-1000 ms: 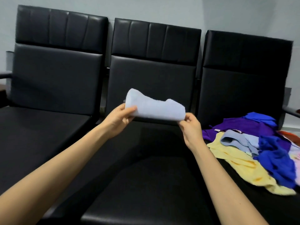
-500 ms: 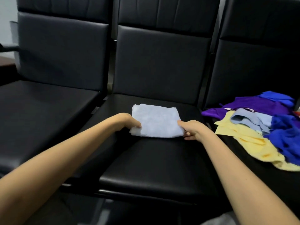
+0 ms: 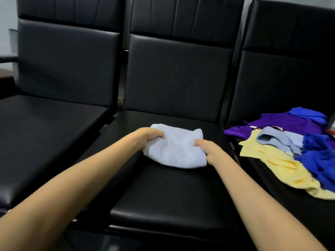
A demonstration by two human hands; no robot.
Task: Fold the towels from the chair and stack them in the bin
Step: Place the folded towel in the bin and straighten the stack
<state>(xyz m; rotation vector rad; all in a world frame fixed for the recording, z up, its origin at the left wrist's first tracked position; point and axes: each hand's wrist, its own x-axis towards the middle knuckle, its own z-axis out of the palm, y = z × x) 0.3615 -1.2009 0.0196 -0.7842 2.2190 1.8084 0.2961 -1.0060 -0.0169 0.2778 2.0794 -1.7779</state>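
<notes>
Half a second ago the pale blue towel [image 3: 176, 147] lay flat and square on the middle seat [image 3: 168, 192] with a hand at each side; now both hands have gathered it, and its edges bunch and curl upward between them. A second ago it was held up in the air in front of the backrest.

The left hand [image 3: 151, 135] is clenched on the towel's left edge, fingers curled over the cloth. The right hand [image 3: 208, 148] grips the right edge the same way, thumb side tucked into the fabric. The towel sits toward the far half of the middle seat, its underside touching the black cushion, its near edge sagging in a rounded curve.

On the right seat [image 3: 268, 180] the unfolded pile spreads out: a yellow towel [image 3: 279, 163] nearest, a grey-blue towel [image 3: 279, 140] lying on top of it, a bright blue towel [image 3: 320, 158] crumpled at the right, and a purple towel [image 3: 282, 125] farther back with another blue piece behind it. The pile stays well apart from the towel in the hands.

The left seat [image 3: 45, 134] holds nothing. Both forearms reach in from the near edge, bare to the elbow.
</notes>
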